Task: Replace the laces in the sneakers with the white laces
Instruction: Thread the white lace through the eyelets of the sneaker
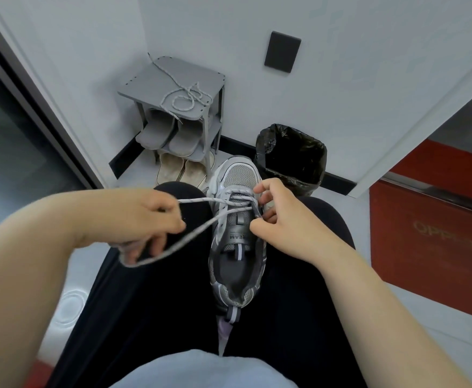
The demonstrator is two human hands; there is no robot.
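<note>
Resting on the person's lap, the sneaker (237,247) had its speckled lace (201,201) gripped by the left hand (148,219) at nine o'clock and pinched at the eyelets by the right hand (282,219); an uneven tug could drag one end out.

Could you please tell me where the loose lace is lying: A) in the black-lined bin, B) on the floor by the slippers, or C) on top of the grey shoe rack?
C: the loose lace lies tangled on the top board of the grey shoe rack.
</note>
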